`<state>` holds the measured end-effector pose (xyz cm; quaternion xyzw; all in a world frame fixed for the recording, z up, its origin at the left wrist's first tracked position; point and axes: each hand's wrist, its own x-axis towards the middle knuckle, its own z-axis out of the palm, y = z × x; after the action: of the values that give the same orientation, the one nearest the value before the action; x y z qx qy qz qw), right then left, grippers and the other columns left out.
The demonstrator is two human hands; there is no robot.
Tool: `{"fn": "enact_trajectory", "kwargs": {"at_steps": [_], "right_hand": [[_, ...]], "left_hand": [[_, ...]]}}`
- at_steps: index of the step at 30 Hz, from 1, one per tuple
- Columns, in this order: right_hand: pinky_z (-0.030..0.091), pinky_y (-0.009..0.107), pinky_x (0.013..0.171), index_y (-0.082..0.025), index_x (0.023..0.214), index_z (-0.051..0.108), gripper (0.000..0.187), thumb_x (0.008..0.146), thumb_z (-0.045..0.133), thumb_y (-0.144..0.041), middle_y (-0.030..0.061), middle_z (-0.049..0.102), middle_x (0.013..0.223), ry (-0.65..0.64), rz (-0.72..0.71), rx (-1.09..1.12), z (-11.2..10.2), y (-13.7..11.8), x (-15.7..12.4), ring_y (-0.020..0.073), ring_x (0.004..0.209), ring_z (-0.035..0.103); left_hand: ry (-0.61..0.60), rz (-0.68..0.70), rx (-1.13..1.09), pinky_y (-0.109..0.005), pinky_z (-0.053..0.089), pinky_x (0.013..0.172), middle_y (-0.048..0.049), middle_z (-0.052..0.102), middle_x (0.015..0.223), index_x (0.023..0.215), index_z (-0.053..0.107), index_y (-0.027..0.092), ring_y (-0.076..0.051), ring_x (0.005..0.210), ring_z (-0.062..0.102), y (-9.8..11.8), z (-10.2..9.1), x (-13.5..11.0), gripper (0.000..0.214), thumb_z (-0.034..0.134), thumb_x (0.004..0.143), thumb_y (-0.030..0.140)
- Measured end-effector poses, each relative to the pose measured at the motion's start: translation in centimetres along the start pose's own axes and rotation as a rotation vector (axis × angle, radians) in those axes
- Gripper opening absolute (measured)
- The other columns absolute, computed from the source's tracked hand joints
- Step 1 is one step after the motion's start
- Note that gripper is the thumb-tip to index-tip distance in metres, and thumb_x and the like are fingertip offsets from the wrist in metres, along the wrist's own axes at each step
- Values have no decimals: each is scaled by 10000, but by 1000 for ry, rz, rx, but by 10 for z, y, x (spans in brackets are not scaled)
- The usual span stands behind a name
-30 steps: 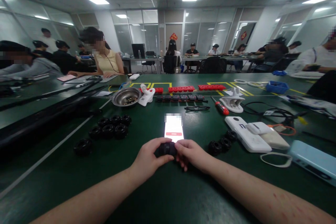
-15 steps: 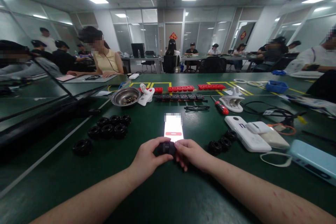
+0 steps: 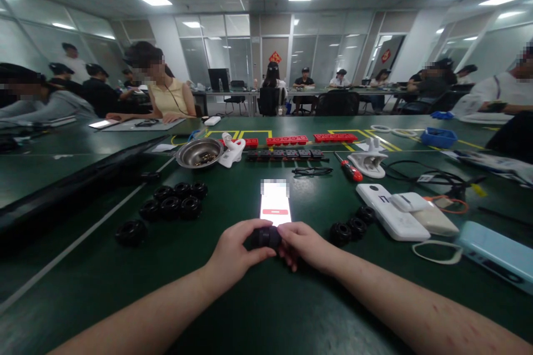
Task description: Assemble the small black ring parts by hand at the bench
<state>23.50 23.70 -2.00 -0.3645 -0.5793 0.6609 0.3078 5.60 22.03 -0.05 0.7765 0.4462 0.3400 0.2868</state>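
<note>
A small black tyre-like part [image 3: 267, 237] with a ridged outer face is held above the green table, just in front of a lit phone [image 3: 275, 205]. My left hand [image 3: 244, 247] is closed around its left side, thumb below and fingers on top. On the part's right end, my right hand [image 3: 297, 238] presses with thumb and forefinger, its other fingers curled beneath. Several similar black tyres [image 3: 181, 205] lie in a group to the left, one [image 3: 131, 232] nearer me. More black tyres [image 3: 357, 226] sit to the right of my right hand.
Behind stand a metal bowl [image 3: 183, 156] of small parts, red trays [image 3: 287, 140] and a black strip of parts [image 3: 287, 155]. Rightward lie a screwdriver [image 3: 351, 170], a white device [image 3: 389, 216] and a light-blue case [image 3: 499, 255]. A long black object [image 3: 83, 180] lies left.
The tyre-like part has turned slightly between my fingers; my hands stay almost in place. At the left, the long black object has folded down and its thin raised rods are gone from view.
</note>
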Motion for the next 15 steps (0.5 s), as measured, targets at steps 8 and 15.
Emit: {"fn": "enact_trajectory", "kwargs": {"at_steps": [8, 15], "right_hand": [[415, 168, 303, -165, 755, 459, 434, 652, 567, -572, -76, 439, 487, 37, -28, 22, 3, -5, -3, 63, 364, 437], [357, 150, 253, -128, 566, 469, 531, 688, 453, -645, -48, 430, 411, 29, 13, -16, 1, 0, 0, 50, 293, 404]], "left_hand": [[33, -47, -6, -383, 466, 795, -28, 644, 975, 982, 573, 244, -211, 914, 584, 0, 0, 1, 330, 638, 659, 254], [-15, -18, 16, -357, 473, 795, -29, 646, 977, 1005, 570, 237, -196, 907, 589, 3, 0, -1, 357, 644, 656, 248]]}}
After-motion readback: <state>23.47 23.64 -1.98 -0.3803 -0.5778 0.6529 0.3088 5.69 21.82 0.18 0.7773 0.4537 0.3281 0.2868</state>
